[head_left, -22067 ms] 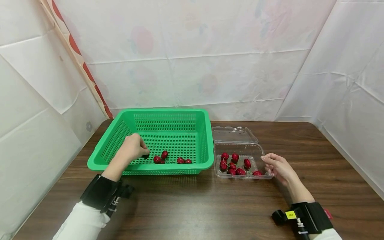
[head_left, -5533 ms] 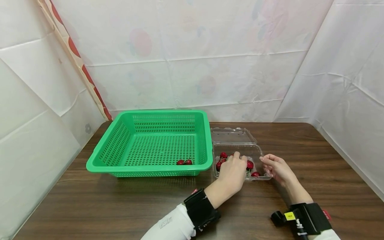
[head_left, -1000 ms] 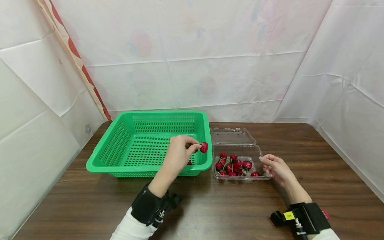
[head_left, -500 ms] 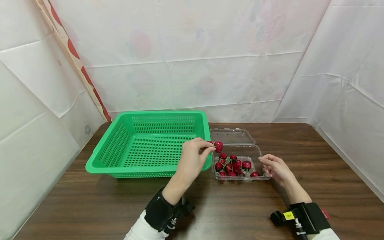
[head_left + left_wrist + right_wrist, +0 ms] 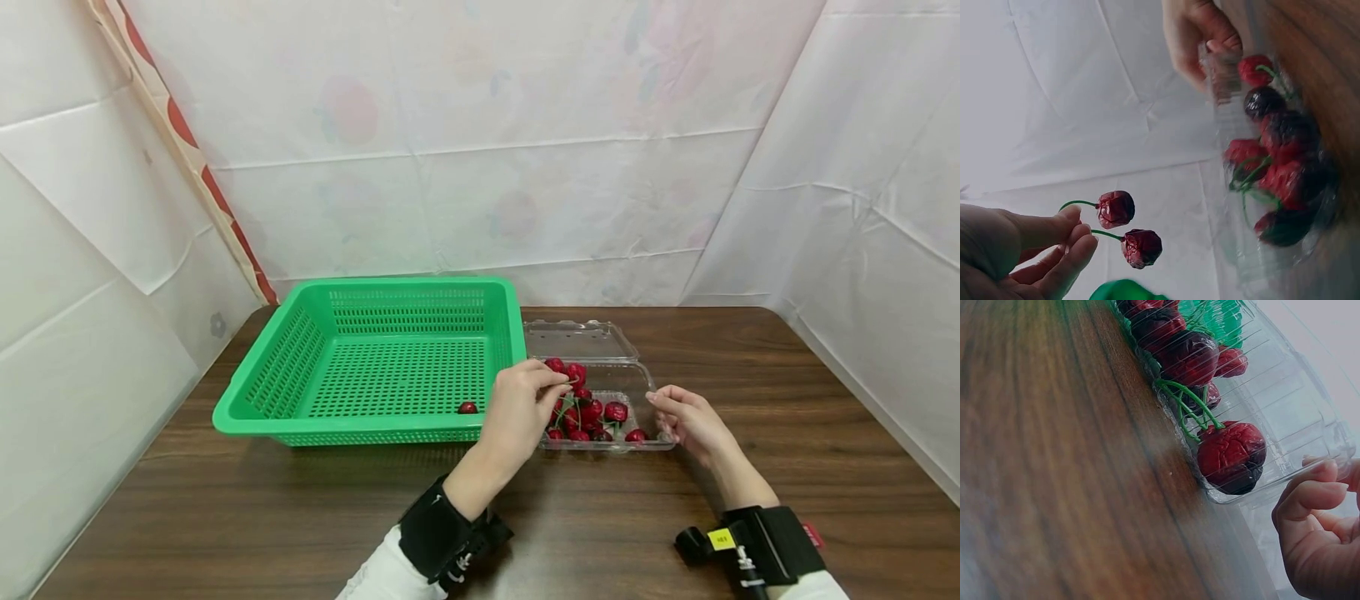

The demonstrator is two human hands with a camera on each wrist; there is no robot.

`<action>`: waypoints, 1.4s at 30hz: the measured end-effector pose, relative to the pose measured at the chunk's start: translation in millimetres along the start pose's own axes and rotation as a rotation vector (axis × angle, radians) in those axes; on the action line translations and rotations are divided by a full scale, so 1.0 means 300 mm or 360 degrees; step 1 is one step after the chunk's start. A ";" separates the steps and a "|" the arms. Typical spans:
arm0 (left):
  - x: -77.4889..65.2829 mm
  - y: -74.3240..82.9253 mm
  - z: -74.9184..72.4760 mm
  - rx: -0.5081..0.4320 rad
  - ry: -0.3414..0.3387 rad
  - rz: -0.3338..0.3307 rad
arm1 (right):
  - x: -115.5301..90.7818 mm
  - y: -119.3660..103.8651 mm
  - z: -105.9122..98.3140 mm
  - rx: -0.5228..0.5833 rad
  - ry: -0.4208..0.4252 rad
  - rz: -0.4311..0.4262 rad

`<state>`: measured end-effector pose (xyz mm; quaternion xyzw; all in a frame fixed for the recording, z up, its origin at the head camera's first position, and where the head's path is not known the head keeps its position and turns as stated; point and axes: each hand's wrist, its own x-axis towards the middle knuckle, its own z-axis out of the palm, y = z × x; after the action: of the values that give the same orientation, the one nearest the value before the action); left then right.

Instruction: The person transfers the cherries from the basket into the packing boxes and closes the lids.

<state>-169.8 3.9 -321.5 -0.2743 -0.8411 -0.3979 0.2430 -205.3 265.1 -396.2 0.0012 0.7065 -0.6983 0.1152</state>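
My left hand [image 5: 516, 410] pinches two dark red cherries [image 5: 576, 374] by their green stems, above the left part of a clear plastic clamshell box [image 5: 636, 382]. In the left wrist view both held cherries [image 5: 1115, 209] hang free of the box. Inside it lie several cherries [image 5: 617, 412] with tangled stems. My right hand [image 5: 693, 421] grips the box's right rim between thumb and fingers, also visible in the right wrist view beside a single cherry [image 5: 1233, 456] at the box's end. One cherry [image 5: 467, 407] lies in the green basket [image 5: 367, 425], near its front right.
The basket stands left of the box, nearly touching it. The box's lid [image 5: 577, 340] is folded back toward the rear. Both rest on a brown wooden table [image 5: 300, 517], with white sheeting [image 5: 450, 167] hanging behind and at the sides.
Within the last second my left hand carried the two cherries rightward from the basket to above the box. Over the longer span, cherries in the basket became fewer. My right hand stayed at the rim.
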 end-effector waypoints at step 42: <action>0.020 0.009 0.247 0.0478 -0.0467 -0.0031 | 0.004 0.003 -0.001 -0.0034 -0.0002 -0.0025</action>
<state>-186.4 66.4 -358.1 -0.2818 -0.9199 -0.2264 0.1521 -206.4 265.1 -397.3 -0.0059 0.7138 -0.6916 0.1101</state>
